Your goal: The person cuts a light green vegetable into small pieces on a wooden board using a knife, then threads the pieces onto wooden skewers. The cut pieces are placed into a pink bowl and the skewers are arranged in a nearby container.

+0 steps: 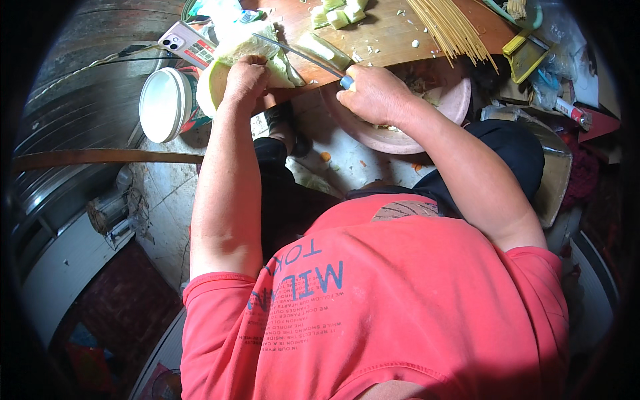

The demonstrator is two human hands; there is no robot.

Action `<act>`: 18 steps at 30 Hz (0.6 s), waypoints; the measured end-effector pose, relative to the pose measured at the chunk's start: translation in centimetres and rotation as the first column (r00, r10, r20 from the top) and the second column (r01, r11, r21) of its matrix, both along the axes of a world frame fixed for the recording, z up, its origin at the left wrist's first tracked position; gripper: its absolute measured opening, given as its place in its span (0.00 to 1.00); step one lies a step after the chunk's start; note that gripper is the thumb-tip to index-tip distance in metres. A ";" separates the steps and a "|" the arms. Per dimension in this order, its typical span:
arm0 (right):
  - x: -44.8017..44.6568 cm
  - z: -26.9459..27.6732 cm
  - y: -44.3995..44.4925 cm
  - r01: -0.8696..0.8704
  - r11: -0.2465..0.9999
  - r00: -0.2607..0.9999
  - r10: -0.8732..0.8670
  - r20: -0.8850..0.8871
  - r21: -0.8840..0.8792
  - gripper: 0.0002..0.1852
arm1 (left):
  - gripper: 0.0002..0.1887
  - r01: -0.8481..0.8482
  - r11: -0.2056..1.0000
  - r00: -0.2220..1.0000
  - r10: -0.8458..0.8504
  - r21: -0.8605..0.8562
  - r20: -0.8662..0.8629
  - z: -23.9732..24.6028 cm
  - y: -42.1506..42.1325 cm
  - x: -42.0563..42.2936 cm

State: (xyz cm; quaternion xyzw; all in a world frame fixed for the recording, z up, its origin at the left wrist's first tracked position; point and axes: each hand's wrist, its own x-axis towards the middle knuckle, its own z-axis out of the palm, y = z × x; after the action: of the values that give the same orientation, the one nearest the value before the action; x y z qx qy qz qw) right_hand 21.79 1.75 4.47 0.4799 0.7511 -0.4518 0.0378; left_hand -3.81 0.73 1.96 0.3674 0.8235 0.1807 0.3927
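Note:
My left hand [248, 79] grips the edge of a large pale green vegetable [245, 45], which looks like a cut cabbage, at the left of the wooden board [390, 42]. In my right hand [376, 94] is a knife with a blue handle [346, 81]. Its thin blade [305, 56] points up and left, its tip over the vegetable. Beneath the blade lies a cut pale green piece [325, 50]. Several cut chunks [339, 16] sit farther back on the board.
Thin bamboo skewers [450, 30] lie at the board's right. A pink basin [345, 125] with scraps stands under the board's near edge. At left are a white-lidded bucket [162, 105] and a leaning smartphone [187, 44]. A yellow-edged plastic item [522, 55] lies right.

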 end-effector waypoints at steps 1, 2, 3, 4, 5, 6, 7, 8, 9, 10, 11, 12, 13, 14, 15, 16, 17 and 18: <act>0.0 0.0 -0.1 -0.003 1.000 1.000 0.003 -0.009 0.012 0.19 | 0.19 0.026 0.999 0.999 -0.027 -0.018 -0.047 0.2 0.0 0.0; 0.0 0.0 -0.1 -0.005 1.000 1.000 0.006 -0.018 0.024 0.19 | 0.19 0.071 0.997 0.990 -0.071 0.000 -0.120 0.1 0.0 -0.1; 0.0 0.1 -0.2 -0.008 0.999 1.000 0.009 -0.028 0.036 0.20 | 0.19 0.118 0.993 0.975 -0.113 0.014 -0.194 0.0 0.0 -0.2; 0.0 0.2 -0.3 -0.001 0.999 0.999 0.002 -0.042 0.043 0.20 | 0.18 0.165 0.986 0.952 -0.152 0.025 -0.267 0.0 -0.1 -0.3; 0.1 0.2 -0.4 0.008 0.999 0.998 -0.005 -0.057 0.050 0.20 | 0.18 0.195 0.980 0.931 -0.174 0.034 -0.322 -0.1 0.0 -0.4; 0.2 0.2 -0.5 0.021 0.998 0.998 -0.017 -0.068 0.057 0.20 | 0.18 0.230 0.972 0.906 -0.199 0.041 -0.373 0.4 0.2 0.1; 0.4 0.2 -0.5 0.050 0.996 0.994 -0.042 -0.102 0.078 0.20 | 0.18 0.266 0.963 0.879 -0.222 0.046 -0.423 0.8 0.5 0.7; 0.7 0.2 -0.6 0.082 0.992 0.988 -0.068 -0.136 0.099 0.20 | 0.17 0.331 0.941 0.819 -0.248 0.073 -0.517 1.2 0.7 1.4; 0.8 0.3 -0.6 0.104 0.987 0.981 -0.083 -0.174 0.119 0.19 | 0.17 0.396 0.910 0.793 -0.271 0.123 -0.546 1.4 0.8 2.0; 1.0 0.4 -0.6 0.143 0.981 0.968 -0.110 -0.227 0.132 0.20 | 0.18 0.460 0.871 0.764 -0.291 0.170 -0.576 1.4 0.9 2.5; 1.2 0.5 -0.5 0.182 0.973 0.950 -0.137 -0.279 0.142 0.21 | 0.18 0.524 0.825 0.733 -0.308 0.214 -0.607 1.4 1.1 3.0; 1.5 0.8 -0.4 0.225 0.962 0.930 -0.165 -0.329 0.152 0.22 | 0.17 0.575 0.760 0.746 -0.335 0.303 -0.576 1.0 1.3 3.5; 1.9 1.3 -0.2 0.257 0.957 0.917 -0.197 -0.347 0.135 0.22 | 0.17 0.623 0.724 0.733 -0.407 0.296 -0.545 1.1 1.5 4.4; 2.3 1.9 0.0 0.290 0.950 0.902 -0.230 -0.365 0.117 0.22 | 0.17 0.685 0.658 0.688 -0.444 0.311 -0.575 0.3 1.8 4.7; 2.7 2.0 0.1 0.326 0.940 0.886 -0.268 -0.379 0.099 0.22 | 0.17 0.742 0.587 0.639 -0.475 0.323 -0.605 -0.3 2.1 5.2; 3.0 2.1 0.3 0.362 0.928 0.867 -0.304 -0.394 0.082 0.22 | 0.15 0.736 0.629 0.649 -0.548 0.252 -0.527 -0.6 2.5 5.4; 3.2 2.4 0.3 0.374 0.925 0.861 -0.321 -0.395 0.064 0.22 | 0.14 0.755 0.617 0.629 -0.585 0.222 -0.512 -1.1 2.7 5.4; 3.6 2.8 0.4 0.390 0.920 0.853 -0.342 -0.393 0.046 0.22 | 0.13 0.744 0.637 0.638 -0.583 0.204 -0.503 -1.3 2.9 5.5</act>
State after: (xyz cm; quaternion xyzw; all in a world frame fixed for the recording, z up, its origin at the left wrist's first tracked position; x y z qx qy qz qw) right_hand 25.35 2.11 7.26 0.5194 0.6654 -0.4871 -0.2240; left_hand 1.69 3.66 0.62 0.7486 0.6307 0.1035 0.1763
